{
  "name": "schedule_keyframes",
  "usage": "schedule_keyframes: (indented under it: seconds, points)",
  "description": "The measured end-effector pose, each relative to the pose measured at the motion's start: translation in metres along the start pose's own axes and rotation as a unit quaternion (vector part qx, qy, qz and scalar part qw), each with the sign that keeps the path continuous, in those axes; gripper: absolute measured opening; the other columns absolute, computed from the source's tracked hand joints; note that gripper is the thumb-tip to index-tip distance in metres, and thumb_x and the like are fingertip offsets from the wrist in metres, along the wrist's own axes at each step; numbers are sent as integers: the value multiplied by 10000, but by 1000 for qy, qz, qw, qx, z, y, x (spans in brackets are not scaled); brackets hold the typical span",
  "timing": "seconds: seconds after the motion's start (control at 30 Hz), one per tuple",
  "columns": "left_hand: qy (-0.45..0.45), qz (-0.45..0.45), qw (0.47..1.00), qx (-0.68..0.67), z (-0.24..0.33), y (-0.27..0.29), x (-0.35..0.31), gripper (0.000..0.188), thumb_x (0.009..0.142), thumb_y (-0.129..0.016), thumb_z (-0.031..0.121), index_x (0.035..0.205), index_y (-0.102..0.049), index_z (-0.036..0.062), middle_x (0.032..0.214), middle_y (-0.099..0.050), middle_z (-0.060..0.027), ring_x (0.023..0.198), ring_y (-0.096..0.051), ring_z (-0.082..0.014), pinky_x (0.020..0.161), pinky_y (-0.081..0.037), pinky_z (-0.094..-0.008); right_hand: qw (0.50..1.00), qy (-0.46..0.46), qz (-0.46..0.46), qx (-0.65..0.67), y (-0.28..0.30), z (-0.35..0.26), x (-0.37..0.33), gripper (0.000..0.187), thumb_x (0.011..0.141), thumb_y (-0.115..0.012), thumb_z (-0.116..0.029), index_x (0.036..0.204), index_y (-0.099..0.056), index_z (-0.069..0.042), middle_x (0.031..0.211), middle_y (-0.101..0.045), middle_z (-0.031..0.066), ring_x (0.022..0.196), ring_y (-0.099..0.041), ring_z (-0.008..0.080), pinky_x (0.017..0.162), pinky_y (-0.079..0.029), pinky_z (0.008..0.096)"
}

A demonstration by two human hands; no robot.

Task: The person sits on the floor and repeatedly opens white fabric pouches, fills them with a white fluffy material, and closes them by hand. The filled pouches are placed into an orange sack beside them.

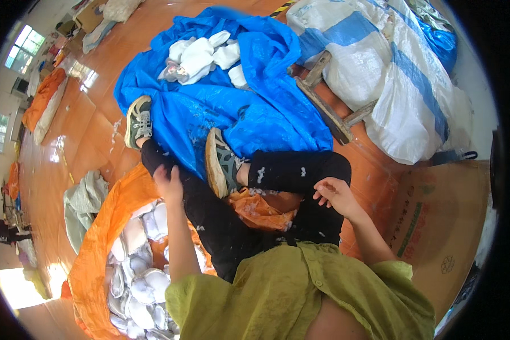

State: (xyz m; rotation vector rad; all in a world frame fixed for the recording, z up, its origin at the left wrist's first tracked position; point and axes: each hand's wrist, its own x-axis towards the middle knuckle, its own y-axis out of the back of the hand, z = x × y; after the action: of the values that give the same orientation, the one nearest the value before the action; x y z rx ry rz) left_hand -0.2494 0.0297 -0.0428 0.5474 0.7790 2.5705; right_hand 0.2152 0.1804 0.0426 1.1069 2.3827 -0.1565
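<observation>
I sit on the floor in black trousers and grey sneakers, legs stretched over a blue tarp (255, 113). My left hand (168, 182) rests on my left leg, just above an orange sack (105, 226) full of white padded cups (141, 283); it holds nothing I can see. My right hand (334, 192) lies on my right knee with fingers loosely curled and nothing in it. A small heap of white cups (201, 56) lies on the far part of the blue tarp.
A big white-and-blue woven bag (391, 73) and a wooden stool (328, 107) on its side stand at the right. A cardboard box (442, 226) is beside my right arm. Grey cloth (82, 207) lies left of the orange sack. Another person (3, 231) is at the far left.
</observation>
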Motion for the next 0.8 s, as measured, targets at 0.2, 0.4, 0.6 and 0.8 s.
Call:
schedule_keyframes:
  seconds: [0.2, 0.4, 0.6, 0.8]
  points:
    - [448, -57, 788, 418, -94, 100, -170, 836, 711, -736, 462, 1379, -329, 165, 1391, -301, -241, 1231, -363, -441, 977, -346, -549, 998, -5, -39, -47, -16, -2, 18, 220, 939, -510, -214, 1003, -602, -24, 824, -664, 60, 624, -595, 105, 518, -447, 240]
    - [320, -74, 871, 366, -87, 76, -267, 796, 785, -635, 507, 1441, -252, 269, 1516, -138, -170, 1299, -275, -470, 1002, -329, -564, 993, 1, -88, -74, -46, -11, 30, 199, 948, -521, -195, 984, -606, -19, 799, -659, 57, 614, -587, 98, 498, -434, 217]
    - [220, -68, 897, 377, -79, 91, -242, 741, 751, -688, 226, 1388, -335, 88, 1461, -257, -237, 1244, -365, -448, 995, -386, -448, 990, 9, -110, -83, -56, -13, 33, 194, 945, -525, -191, 974, -607, -17, 786, -660, 52, 595, -588, 94, 488, -429, 212]
    - [201, -82, 894, 392, -102, 120, -260, 548, 779, -599, 87, 1269, -381, -27, 1356, -423, -237, 1114, -495, -446, 920, -428, -459, 990, 8, -108, -88, -57, -8, 32, 195, 943, -527, -195, 969, -606, -19, 784, -660, 50, 587, -586, 90, 482, -425, 208]
